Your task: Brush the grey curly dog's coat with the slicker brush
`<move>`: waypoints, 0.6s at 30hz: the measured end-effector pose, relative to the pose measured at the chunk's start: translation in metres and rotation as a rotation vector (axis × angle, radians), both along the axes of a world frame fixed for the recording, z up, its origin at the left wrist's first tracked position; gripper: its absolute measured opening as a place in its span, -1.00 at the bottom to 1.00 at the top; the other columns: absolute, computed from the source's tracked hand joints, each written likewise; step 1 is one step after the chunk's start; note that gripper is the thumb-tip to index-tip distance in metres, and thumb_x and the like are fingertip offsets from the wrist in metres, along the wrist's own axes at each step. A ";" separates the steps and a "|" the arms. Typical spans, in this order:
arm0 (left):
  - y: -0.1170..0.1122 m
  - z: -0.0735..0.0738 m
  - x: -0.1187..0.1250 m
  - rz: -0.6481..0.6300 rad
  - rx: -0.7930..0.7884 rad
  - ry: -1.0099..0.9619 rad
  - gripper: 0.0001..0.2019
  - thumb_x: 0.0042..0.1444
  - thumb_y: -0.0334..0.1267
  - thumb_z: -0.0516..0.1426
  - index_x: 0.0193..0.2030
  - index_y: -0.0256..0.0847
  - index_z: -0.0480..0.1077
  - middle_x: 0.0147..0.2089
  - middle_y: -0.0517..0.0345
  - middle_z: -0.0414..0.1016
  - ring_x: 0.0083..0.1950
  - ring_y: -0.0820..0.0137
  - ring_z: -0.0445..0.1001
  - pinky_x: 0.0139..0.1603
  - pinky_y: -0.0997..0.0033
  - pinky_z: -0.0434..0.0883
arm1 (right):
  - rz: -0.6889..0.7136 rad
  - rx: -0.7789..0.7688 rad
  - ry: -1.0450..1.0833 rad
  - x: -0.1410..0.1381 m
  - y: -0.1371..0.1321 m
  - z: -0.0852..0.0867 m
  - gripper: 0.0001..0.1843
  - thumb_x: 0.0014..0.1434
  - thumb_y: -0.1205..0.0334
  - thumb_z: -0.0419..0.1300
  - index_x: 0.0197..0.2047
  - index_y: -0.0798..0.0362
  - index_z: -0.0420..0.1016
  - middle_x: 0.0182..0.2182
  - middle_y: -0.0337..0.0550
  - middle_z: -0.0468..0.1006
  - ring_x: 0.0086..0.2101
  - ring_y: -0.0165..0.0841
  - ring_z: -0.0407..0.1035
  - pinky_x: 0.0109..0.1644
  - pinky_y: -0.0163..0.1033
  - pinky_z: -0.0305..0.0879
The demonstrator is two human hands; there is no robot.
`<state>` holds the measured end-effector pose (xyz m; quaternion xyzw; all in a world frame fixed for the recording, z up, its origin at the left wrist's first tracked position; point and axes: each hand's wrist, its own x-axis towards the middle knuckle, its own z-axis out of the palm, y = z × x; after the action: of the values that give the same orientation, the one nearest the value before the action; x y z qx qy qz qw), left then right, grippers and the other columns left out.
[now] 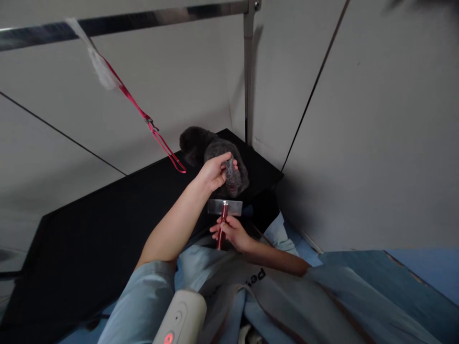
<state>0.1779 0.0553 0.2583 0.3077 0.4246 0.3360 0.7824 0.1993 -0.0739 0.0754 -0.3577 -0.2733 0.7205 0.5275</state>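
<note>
Plainly furry animal (215, 146) — dark grey, brush (224, 209) — red-handled, silver-headed.

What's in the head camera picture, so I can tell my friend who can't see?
A person's left grip holds what looks like the tail of a grey furry animal on a black table. The right grip holds a red-handled tool with a wide metal head close to the animal. A red strap hangs from a metal bar.
</note>
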 end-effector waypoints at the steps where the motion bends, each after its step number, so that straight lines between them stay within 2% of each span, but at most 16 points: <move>1: 0.001 0.000 0.000 0.005 -0.001 0.003 -0.80 0.18 -0.36 0.07 -0.48 -0.30 0.30 -0.60 0.18 0.40 -0.62 0.52 0.40 -0.52 0.56 0.42 | -0.034 0.039 -0.003 0.001 0.001 -0.001 -0.56 0.05 -0.06 0.26 -0.17 0.05 0.26 -0.25 -0.05 0.58 -0.34 -0.32 0.50 -0.31 -0.19 0.42; 3: 0.003 -0.002 -0.001 0.029 -0.006 0.004 -0.82 0.15 -0.36 0.10 -0.47 -0.30 0.30 -0.60 0.18 0.40 -0.63 0.52 0.39 -0.52 0.56 0.42 | -0.066 0.044 -0.040 0.001 0.004 -0.003 -0.58 0.06 -0.04 0.26 -0.17 0.05 0.25 -0.24 -0.06 0.58 -0.32 -0.32 0.50 -0.31 -0.21 0.41; 6: 0.008 -0.006 -0.004 0.085 -0.025 -0.013 -0.85 0.13 -0.34 0.13 -0.45 -0.29 0.32 -0.60 0.18 0.40 -0.62 0.52 0.40 -0.52 0.56 0.42 | 0.051 -0.063 -0.079 0.000 0.008 -0.009 -0.60 0.07 -0.05 0.23 -0.19 0.06 0.25 -0.34 -0.10 0.57 -0.42 -0.34 0.48 -0.41 -0.25 0.39; 7: 0.010 -0.008 -0.005 0.103 -0.029 -0.019 -0.86 0.12 -0.34 0.14 -0.44 -0.29 0.32 -0.59 0.18 0.40 -0.62 0.52 0.40 -0.52 0.56 0.42 | 0.060 -0.045 -0.083 -0.001 0.010 -0.011 -0.60 0.07 -0.04 0.23 -0.19 0.06 0.26 -0.34 -0.10 0.56 -0.41 -0.34 0.48 -0.42 -0.24 0.39; 10: 0.014 -0.013 -0.008 0.135 -0.033 -0.027 -0.88 0.11 -0.36 0.13 -0.44 -0.29 0.32 -0.60 0.18 0.39 -0.63 0.52 0.38 -0.55 0.58 0.39 | -0.035 0.079 -0.132 0.001 0.018 -0.017 -0.64 0.08 0.03 0.22 -0.17 0.06 0.26 -0.30 -0.11 0.55 -0.36 -0.36 0.48 -0.38 -0.27 0.41; 12: 0.016 -0.016 -0.011 0.139 -0.039 -0.031 -0.86 0.13 -0.38 0.10 -0.45 -0.29 0.31 -0.60 0.17 0.39 -0.63 0.53 0.36 -0.57 0.59 0.36 | 0.016 0.035 -0.207 0.005 0.022 -0.020 -0.71 0.12 0.07 0.19 -0.20 0.07 0.26 -0.38 -0.16 0.53 -0.44 -0.40 0.45 -0.47 -0.34 0.37; 14: 0.017 -0.018 -0.015 0.138 -0.045 -0.041 -0.84 0.15 -0.39 0.05 -0.46 -0.30 0.30 -0.60 0.16 0.38 -0.64 0.54 0.34 -0.60 0.60 0.33 | 0.147 -0.006 -0.269 0.015 0.024 -0.020 -0.76 0.16 0.10 0.13 -0.20 0.08 0.26 -0.45 -0.21 0.51 -0.54 -0.45 0.39 -0.59 -0.40 0.27; 16: 0.018 -0.020 -0.021 0.137 -0.045 -0.052 -0.82 0.16 -0.38 0.03 -0.47 -0.29 0.29 -0.60 0.17 0.36 -0.65 0.54 0.32 -0.62 0.60 0.30 | 0.202 0.062 -0.356 0.033 0.026 -0.014 -0.78 0.18 0.15 0.08 -0.16 0.09 0.27 -0.44 -0.21 0.50 -0.57 -0.48 0.34 -0.64 -0.45 0.18; 18: 0.020 -0.023 -0.028 0.155 -0.045 -0.067 -0.82 0.15 -0.37 0.02 -0.48 -0.28 0.27 -0.62 0.19 0.34 -0.67 0.55 0.28 -0.63 0.59 0.27 | 0.214 0.145 -0.539 0.055 0.028 -0.004 -0.83 0.20 0.21 0.07 -0.16 0.09 0.30 -0.45 -0.23 0.50 -0.59 -0.53 0.31 -0.65 -0.49 0.13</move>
<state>0.1503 0.0757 0.2351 0.2450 0.4282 0.3959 0.7745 0.2545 -0.0455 0.0710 -0.4667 -0.4903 0.6297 0.3810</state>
